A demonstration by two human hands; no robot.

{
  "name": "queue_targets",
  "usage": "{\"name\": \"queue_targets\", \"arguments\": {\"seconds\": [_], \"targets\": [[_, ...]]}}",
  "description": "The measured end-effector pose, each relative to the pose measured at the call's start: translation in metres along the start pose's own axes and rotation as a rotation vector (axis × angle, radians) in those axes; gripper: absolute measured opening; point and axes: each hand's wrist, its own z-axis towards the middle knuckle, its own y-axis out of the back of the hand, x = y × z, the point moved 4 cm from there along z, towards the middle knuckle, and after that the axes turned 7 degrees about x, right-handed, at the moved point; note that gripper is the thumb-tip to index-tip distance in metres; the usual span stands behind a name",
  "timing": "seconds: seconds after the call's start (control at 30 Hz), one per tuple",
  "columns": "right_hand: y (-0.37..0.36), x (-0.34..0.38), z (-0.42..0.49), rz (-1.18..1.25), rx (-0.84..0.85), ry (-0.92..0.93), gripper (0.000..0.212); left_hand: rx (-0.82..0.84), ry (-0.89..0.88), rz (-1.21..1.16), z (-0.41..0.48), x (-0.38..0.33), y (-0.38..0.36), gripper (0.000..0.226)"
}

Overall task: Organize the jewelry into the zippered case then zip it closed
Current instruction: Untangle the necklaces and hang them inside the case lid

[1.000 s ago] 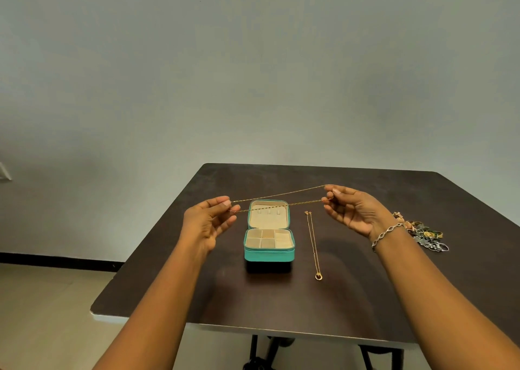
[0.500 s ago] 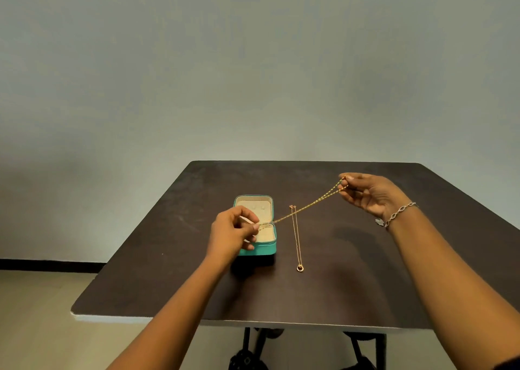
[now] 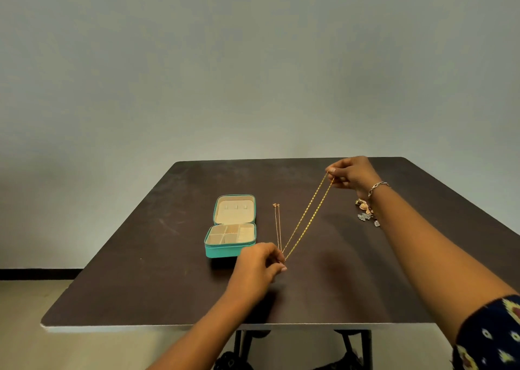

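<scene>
— Sleeve first: what sits nearest?
— Patterned dark sleeve point(image 3: 491, 333) at five o'clock, low in the corner, on the right arm. Both forearms reach out over the dark table point(image 3: 126, 271).

— And the left hand?
— The left hand point(image 3: 260, 262) hovers at about six o'clock of the table's middle, fingers curled nearly closed, pinching the near end of the gold chain point(image 3: 305, 217). The chain runs as two taut strands up toward one o'clock.

— What lies beside it?
— Just at ten o'clock from that hand sits the teal zippered case point(image 3: 229, 250), lid laid open and flat, cream compartments showing. Whether anything lies in them I cannot tell. Between case and chain lies a thinner necklace point(image 3: 278, 223), stretched straight on the tabletop; its near end is hidden behind the left hand.

— Farther out?
— At two o'clock a small heap of jewelry point(image 3: 365, 212) rests on the table, partly behind the right forearm. Beyond it the right hand point(image 3: 354, 174), a silver bracelet point(image 3: 377, 187) on its wrist, is closed in a pinch on the chain's far end, raised above the table near the back edge.
</scene>
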Motion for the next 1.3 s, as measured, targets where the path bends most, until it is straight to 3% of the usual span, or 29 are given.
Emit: {"name": "queue_targets", "arguments": {"seconds": [0.2,0.3,0.4,0.97,1.13,1.3], "targets": [[-0.006,0.000,0.023,-0.283,-0.040,0.072,0.006,-0.083,-0.058,0.214,0.001,-0.003,-0.028,0.008],[-0.014,-0.001,0.032,-0.377,-0.046,0.097,0.006,-0.201,-0.125,0.397,0.000,-0.009,-0.037,0.006],[-0.023,-0.007,0.043,-0.430,-0.041,0.115,0.006,-0.291,-0.172,0.488,0.002,-0.014,-0.043,0.029],[-0.068,-0.071,0.088,-0.693,0.101,0.072,0.004,-0.402,-0.164,0.667,0.015,-0.001,-0.064,0.030],[-0.074,-0.085,0.089,-0.689,0.138,0.029,0.006,-0.471,-0.203,0.713,0.015,0.003,-0.066,0.014],[-0.078,-0.091,0.090,-0.731,0.153,0.015,0.006,-0.479,-0.207,0.682,0.017,0.002,-0.066,0.025]]}}
